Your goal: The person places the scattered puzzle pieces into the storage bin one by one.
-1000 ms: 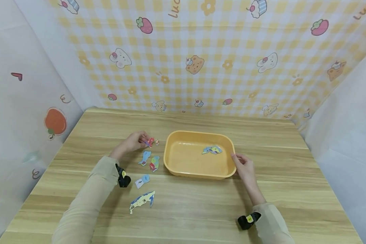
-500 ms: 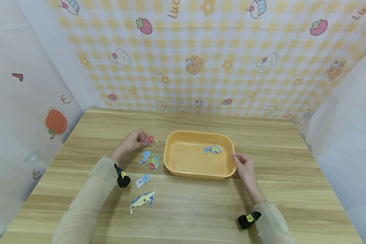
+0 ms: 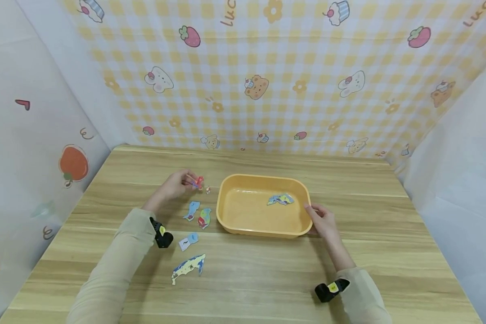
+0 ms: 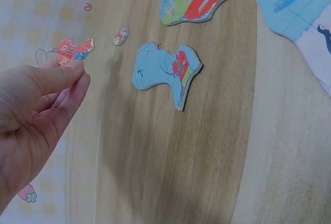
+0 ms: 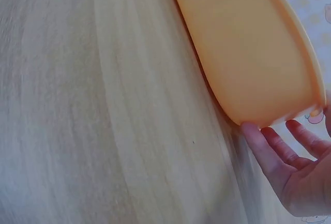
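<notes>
My left hand (image 3: 177,185) pinches a small red and blue puzzle piece (image 4: 73,51) between thumb and fingertips, raised over the table. Close beside it lies a tiny multicoloured piece (image 4: 121,36). A light blue piece (image 4: 155,69) and a green and red piece (image 3: 204,218) lie nearer on the wood. My right hand (image 3: 323,220) holds the right end of a yellow plastic tub (image 3: 247,232), with the thumb at the rim and fingertips against the outer wall. Inside the tub lies one blue and yellow piece (image 3: 281,199).
Toward the front left lie a blue and white piece (image 3: 188,241) and a long cream and blue piece (image 3: 188,267). A checked cloth (image 3: 243,90) hangs behind the wooden table (image 3: 259,279), and white cloth (image 3: 44,180) covers the left side.
The left hand has drawn slightly back and up with the red and blue piece, turning it more upright. The right hand stays at the tub; the head view has shifted slightly.
</notes>
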`<state>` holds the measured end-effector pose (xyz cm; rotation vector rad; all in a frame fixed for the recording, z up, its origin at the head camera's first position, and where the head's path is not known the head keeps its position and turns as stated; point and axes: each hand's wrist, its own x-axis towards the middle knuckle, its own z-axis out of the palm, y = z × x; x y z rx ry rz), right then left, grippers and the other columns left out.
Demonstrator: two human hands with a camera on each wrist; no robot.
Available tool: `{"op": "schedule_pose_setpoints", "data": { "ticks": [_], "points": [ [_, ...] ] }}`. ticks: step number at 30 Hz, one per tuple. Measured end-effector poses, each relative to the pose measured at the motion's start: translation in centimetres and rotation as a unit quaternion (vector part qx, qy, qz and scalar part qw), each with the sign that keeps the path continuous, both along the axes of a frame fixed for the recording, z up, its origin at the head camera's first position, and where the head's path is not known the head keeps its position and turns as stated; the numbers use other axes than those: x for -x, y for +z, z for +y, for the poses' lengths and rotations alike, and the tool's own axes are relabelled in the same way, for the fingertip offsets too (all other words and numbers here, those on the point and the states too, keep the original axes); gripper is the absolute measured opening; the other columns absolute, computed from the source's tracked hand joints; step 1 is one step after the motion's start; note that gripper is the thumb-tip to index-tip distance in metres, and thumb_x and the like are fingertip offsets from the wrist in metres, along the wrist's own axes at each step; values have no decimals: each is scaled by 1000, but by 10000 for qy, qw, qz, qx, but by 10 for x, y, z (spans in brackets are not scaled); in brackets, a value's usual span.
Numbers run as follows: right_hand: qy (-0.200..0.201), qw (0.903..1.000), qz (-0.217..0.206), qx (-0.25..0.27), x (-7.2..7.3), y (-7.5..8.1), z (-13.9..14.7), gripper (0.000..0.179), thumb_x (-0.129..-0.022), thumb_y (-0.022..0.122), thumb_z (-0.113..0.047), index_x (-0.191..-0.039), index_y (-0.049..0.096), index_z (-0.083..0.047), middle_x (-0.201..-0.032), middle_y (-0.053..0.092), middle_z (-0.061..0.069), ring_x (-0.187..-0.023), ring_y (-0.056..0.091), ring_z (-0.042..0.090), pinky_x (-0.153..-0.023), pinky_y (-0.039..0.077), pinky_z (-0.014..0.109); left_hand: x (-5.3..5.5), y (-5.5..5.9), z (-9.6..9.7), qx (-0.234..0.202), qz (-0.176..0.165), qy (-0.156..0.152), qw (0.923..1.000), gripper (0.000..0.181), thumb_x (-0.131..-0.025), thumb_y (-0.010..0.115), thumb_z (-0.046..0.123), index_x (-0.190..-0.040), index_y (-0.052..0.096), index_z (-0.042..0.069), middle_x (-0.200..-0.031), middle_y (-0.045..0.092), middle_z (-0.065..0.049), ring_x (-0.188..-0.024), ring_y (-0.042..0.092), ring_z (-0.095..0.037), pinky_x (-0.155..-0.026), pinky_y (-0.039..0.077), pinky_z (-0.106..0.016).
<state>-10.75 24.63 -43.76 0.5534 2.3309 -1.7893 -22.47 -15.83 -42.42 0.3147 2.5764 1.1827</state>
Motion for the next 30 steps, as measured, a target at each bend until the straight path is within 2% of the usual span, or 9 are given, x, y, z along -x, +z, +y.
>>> {"op": "schedule_pose_setpoints", "data": {
  "ticks": [6,12,22,30],
  "points": [
    [109,9999,-115,-16,0,2,1,60,-90,52,-43,-130,44,1,-119,54,25,-63,64,5,-59,56,23,1,3,2,-75,71,-21,9999,30,-84,53,-10,-113,50,-5,-104,59,-25,-98,57,-33,-86,50,-40],
    [47,9998,-186,-22,0,3,0,62,-88,53,-47,-130,45,-1,-121,54,24,-61,63,3,-56,55,22,3,8,5,-108,147,-47,9998,31,-84,51,-11,-115,49,-8,-105,57,-26,-100,56,-36,-89,48,-44],
    [-26,9997,-221,101,0,2,-1,63,-88,53,-47,-131,44,-1,-127,50,26,-62,63,3,-57,55,22,3,18,13,-28,-65,111,9999,33,-86,56,-1,-119,49,-1,-107,58,-20,-98,56,-28,-85,49,-35],
    [-103,9995,-176,235,1,1,-1,60,-89,53,-43,-130,44,-1,-128,48,27,-63,63,4,-58,56,23,6,23,19,-291,71,-18,9996,35,-86,58,1,-120,48,-2,-109,59,-22,-100,57,-31,-84,51,-35]
  ]
}}
